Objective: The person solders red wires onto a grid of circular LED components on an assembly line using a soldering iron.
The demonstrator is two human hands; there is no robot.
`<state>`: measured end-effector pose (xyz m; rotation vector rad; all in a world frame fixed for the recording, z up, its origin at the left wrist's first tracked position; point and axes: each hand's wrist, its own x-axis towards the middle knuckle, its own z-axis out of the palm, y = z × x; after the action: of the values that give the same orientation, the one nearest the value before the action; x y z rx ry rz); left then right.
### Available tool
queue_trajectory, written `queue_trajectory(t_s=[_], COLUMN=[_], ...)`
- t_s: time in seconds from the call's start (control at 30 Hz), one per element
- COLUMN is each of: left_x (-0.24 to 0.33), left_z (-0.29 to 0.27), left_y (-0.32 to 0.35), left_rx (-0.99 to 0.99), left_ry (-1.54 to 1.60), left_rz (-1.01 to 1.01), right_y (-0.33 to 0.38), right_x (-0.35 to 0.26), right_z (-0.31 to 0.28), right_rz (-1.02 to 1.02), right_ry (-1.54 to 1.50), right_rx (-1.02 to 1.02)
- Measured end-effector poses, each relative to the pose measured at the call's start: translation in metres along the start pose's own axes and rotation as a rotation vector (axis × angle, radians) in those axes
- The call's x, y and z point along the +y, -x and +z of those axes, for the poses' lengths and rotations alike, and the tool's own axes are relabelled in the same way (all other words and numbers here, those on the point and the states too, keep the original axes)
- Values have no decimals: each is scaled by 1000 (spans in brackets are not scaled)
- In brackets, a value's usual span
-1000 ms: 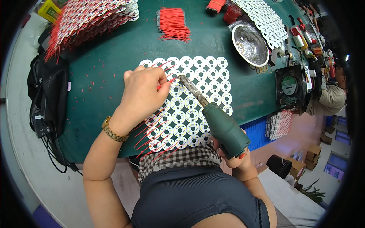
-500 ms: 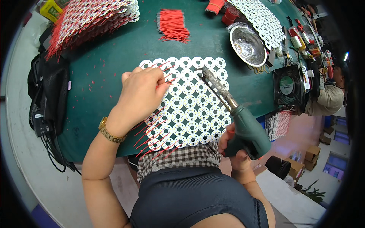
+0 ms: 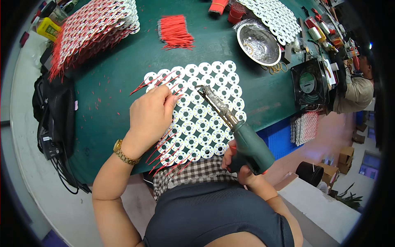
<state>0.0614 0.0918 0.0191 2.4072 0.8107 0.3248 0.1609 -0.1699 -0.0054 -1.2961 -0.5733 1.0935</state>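
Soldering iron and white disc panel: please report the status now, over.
Left hand flat on the white disc panel, pinching a red wire. Right hand in a closed grip on the green soldering iron, tip over the discs. Nothing in the way.

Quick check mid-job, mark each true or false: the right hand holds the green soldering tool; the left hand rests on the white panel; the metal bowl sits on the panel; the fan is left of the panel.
1. The right hand holds the green soldering tool. True.
2. The left hand rests on the white panel of round boards. True.
3. The metal bowl sits on the panel. False: it stands apart on the green table, beyond the panel.
4. The black fan is left of the panel. False: it is to the right.
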Motion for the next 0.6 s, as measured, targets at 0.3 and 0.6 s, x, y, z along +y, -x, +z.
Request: queue_trajectory(t_s=[0.3, 0.6], left_x=[2, 0], left_z=[-2, -2], left_y=[-2, -1], left_rx=[-50, -35], left_ry=[-64, -40], left_rz=[2, 21], right_y=[-12, -10], right_x=[8, 8], right_z=[-19, -7], right_rz=[-134, -69], right_ry=[243, 9], right_rx=[-20, -96])
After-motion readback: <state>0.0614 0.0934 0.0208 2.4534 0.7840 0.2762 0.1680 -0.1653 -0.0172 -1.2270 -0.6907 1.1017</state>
